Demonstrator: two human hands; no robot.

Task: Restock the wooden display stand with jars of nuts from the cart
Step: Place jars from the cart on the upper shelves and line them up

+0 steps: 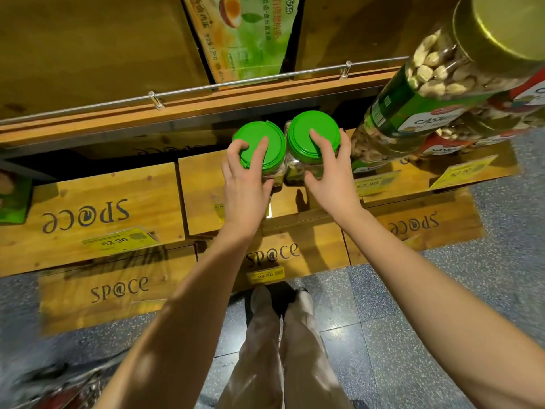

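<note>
Seen from the head camera, two clear jars of nuts stand upright side by side on the middle step of the stand (pixel 103 187), under its upper shelf; the left jar (pixel 259 144) and the right jar (pixel 313 134) both carry green lids, and the lids sit so close that I cannot tell whether they touch; the left hand (pixel 247 184) lies over the left jar from the front, forefinger stretched across the lid, thumb curled at the lid's left rim, the other fingers bent down round the jar's near side, so it grips the jar; the right hand (pixel 327 172) grips the right jar in like fashion, forefinger on the lid, thumb bent against the near wall, the rest wrapped round the right side; both forearms are bare; a rail (pixel 206 87) runs along the front of the upper shelf, and a green poster (pixel 244 36) stands behind it; at the upper right, near the lens, are cashew jars (pixel 413 113) with green and red labels, the nearest topped by a gold lid (pixel 507 25); the stand's crates are printed SP@CE, some upside down; a yellow tag (pixel 118 239) on the left reads 62.90, and a lower tag (pixel 265 274) reads 99.00; below, beige trousers (pixel 280 349) and pale shoes stand on a speckled grey floor (pixel 442 290); a blurred dark and red shape fills the lower left corner, too unclear to name.
</note>
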